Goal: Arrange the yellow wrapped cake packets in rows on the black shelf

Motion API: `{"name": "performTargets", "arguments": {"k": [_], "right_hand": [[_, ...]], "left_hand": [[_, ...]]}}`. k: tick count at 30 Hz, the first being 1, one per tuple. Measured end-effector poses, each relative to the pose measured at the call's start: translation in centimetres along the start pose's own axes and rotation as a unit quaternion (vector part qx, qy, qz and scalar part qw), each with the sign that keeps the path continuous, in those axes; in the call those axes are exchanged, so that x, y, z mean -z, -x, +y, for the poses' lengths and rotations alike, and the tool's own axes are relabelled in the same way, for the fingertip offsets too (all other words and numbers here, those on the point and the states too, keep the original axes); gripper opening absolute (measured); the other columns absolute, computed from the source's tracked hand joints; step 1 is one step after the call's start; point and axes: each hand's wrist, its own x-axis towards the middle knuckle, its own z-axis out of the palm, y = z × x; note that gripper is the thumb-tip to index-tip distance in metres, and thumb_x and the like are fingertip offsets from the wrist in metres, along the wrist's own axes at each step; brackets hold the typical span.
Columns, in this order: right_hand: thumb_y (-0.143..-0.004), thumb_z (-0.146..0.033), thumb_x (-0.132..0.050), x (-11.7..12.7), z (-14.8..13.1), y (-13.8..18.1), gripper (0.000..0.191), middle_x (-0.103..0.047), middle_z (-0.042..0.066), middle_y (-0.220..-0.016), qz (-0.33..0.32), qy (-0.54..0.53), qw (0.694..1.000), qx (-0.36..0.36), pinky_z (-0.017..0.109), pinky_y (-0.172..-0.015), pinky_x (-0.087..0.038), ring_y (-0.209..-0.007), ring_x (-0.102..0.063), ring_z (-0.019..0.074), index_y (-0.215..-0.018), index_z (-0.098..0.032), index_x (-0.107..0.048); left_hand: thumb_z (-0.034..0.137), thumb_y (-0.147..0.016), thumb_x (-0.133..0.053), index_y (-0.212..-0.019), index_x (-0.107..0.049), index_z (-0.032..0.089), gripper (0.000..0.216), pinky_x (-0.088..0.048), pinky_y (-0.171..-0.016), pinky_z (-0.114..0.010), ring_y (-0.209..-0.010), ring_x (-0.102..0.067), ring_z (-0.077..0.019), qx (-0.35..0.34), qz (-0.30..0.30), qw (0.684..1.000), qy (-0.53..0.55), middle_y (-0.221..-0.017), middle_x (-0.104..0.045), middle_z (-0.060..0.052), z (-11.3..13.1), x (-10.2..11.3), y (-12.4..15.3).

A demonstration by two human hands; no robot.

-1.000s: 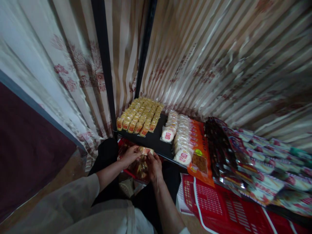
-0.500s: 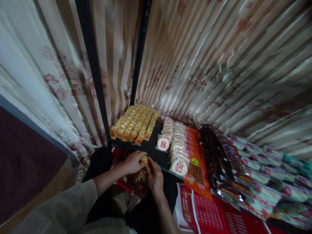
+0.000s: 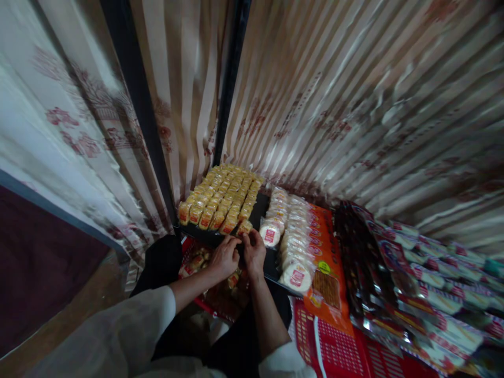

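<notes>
A small wrapped yellow pastry (image 3: 244, 227) is at the front end of the rightmost row of similar packets (image 3: 220, 197) on a black shelf (image 3: 258, 211). My right hand (image 3: 254, 255) grips this pastry at its near edge, thumb and fingers closed on it. Just left of it, my left hand (image 3: 225, 258) is loosely bent, its fingertips close to the pastry's lower edge and nothing visible in it. Below my hands, a red basket (image 3: 184, 247) holds more wrapped yellow pastries (image 3: 198, 261), partly hidden by my forearms.
Right of the pastries stand two rows of round white packaged cakes (image 3: 298, 276), then orange packets (image 3: 326, 283), dark packets (image 3: 366, 262) and white-and-red packets (image 3: 444, 315). Red perforated baskets (image 3: 338, 341) sit below. Black posts (image 3: 230, 79) and patterned curtains (image 3: 315, 105) enclose the shelf.
Both hands have moved from over the basket up to the shelf, bringing the wrapped pastry to the front of the rightmost row. My left hand has come off the pastry.
</notes>
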Motion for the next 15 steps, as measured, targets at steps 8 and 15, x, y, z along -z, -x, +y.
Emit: {"name": "performTargets", "arguments": {"k": [8, 15], "right_hand": [[-0.077, -0.044, -0.051, -1.1, 0.7, -1.3, 0.045, -0.065, 0.013, -0.104, -0.018, 0.052, 0.998, 0.039, 0.037, -0.086, -0.043, -0.094, -0.058, 0.0227, -0.108, -0.013, -0.062], [-0.079, -0.044, -0.051, -1.3, 0.6, -1.5, 0.041, -0.064, 0.01, -0.102, -0.016, 0.056, 0.997, 0.056, 0.036, -0.087, -0.043, -0.094, -0.057, 0.0215, -0.107, -0.017, -0.062]], "left_hand": [[0.003, -0.07, -0.038, -0.127, -0.04, 0.005, 0.057, -0.039, -0.103, -0.042, -0.121, -0.045, -0.0243, -0.006, 0.002, 0.998, 0.06, -0.127, -0.048, -0.019, -1.5, -1.4, -0.7], [0.001, -0.069, -0.039, -0.132, -0.038, 0.013, 0.064, -0.03, -0.11, -0.046, -0.13, -0.037, -0.023, -0.013, 0.009, 0.992, 0.128, -0.138, -0.043, -0.014, -3.3, -2.9, -1.1]]}}
